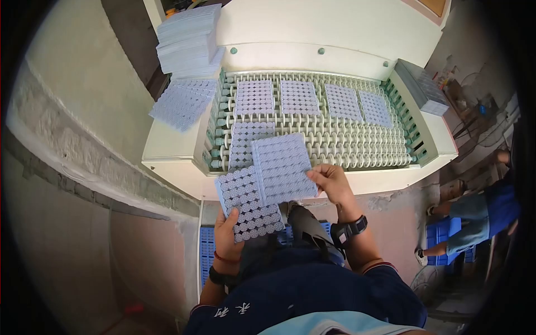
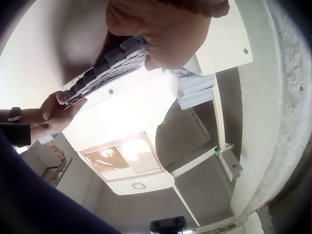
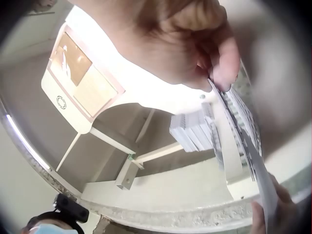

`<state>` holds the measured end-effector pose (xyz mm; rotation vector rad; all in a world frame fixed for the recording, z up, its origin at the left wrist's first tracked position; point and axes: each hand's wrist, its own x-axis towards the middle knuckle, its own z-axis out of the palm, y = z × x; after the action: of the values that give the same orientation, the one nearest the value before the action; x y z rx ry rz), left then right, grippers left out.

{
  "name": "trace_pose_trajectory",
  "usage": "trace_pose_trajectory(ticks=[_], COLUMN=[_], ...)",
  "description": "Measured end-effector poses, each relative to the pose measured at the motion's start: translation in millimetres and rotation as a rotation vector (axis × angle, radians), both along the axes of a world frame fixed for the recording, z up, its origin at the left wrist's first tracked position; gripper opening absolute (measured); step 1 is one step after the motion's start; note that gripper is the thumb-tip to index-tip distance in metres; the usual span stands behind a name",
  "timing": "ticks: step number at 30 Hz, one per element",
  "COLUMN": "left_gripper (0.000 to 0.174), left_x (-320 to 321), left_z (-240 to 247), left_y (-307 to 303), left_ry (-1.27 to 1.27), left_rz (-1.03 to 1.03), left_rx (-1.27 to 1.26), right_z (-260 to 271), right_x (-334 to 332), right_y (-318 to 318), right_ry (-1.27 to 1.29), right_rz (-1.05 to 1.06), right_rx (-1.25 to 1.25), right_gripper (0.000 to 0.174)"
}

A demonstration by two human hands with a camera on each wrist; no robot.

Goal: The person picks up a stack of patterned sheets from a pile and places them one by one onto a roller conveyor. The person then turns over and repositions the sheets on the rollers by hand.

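My left hand grips the lower left edge of a small stack of circuit board panels, patterned with rows of round discs on a dark ground. In my right hand, thumb and fingers pinch the right edge of a pale circuit board panel, which overlaps the stack's upper right. The left wrist view shows the stack nearly edge-on between both hands. In the right wrist view, fingertips pinch the pale panel's edge. Behind, another circuit board panel lies on the rollers, partly hidden by the held ones.
The white machine's roller conveyor carries a back row of several panels. A tall panel stack and fanned panels sit left; a grey stack sits right. Another person stands right, near a blue crate.
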<state>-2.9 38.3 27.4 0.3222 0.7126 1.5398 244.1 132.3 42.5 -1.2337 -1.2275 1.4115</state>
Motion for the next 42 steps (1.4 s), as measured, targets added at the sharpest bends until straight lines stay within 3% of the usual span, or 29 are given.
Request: trace_pose_trajectory(ticks=[2, 4, 7, 11, 13, 20, 25, 30, 35, 37, 39, 42], left_gripper=[0.031, 0.031, 0.032, 0.033, 0.038, 0.038, 0.036, 0.041, 0.051, 0.050, 0.047, 0.042], left_x=[-2, -5, -7, -8, -8, 4, 16, 13, 16, 11, 7, 9], left_z=[-3, -5, -4, -6, -6, -6, 1, -19, -9, -16, -16, -15], left_y=[-4, -8, -13, -15, -15, -13, -11, -6, -7, -9, -13, -15], left_ry=[-0.007, -0.012, -0.001, 0.013, 0.049, 0.067, 0.037, 0.022, -0.168, -0.143, -0.032, -0.078], left_rz=[-0.012, -0.033, -0.013, -0.004, -0.037, -0.077, -0.086, -0.121, -0.074, -0.038, -0.043, -0.055], left_rx=[-0.002, -0.002, -0.024, -0.003, 0.010, 0.069, 0.061, 0.040, -0.066, -0.065, -0.064, -0.049], right_z=[-2, 2, 10, 8, 1, 11, 16, 3, -10, -10, -13, -21], right_x=[21, 41, 80, 146, 181, 280, 231, 114, 11, -10, -18, -24], right_y=[16, 27, 29, 30, 30, 20, 7, -11, -38, -47, -50, -52], right_ry=[0.004, -0.360, -0.359, -0.562, -0.845, -0.971, -0.938, -0.485, -0.030, 0.096, 0.125, 0.148], right_rz=[-0.065, -0.183, -0.299, -0.429, -0.519, -0.662, -0.712, -0.340, 0.158, 0.285, 0.349, 0.387], right_rx=[0.013, 0.045, 0.066, 0.052, 0.203, 0.196, 0.375, 0.447, 0.254, 0.099, 0.078, 0.049], right_gripper=[0.019, 0.020, 0.021, 0.023, 0.024, 0.024, 0.022, 0.016, 0.015, 0.015, 0.015, 0.014])
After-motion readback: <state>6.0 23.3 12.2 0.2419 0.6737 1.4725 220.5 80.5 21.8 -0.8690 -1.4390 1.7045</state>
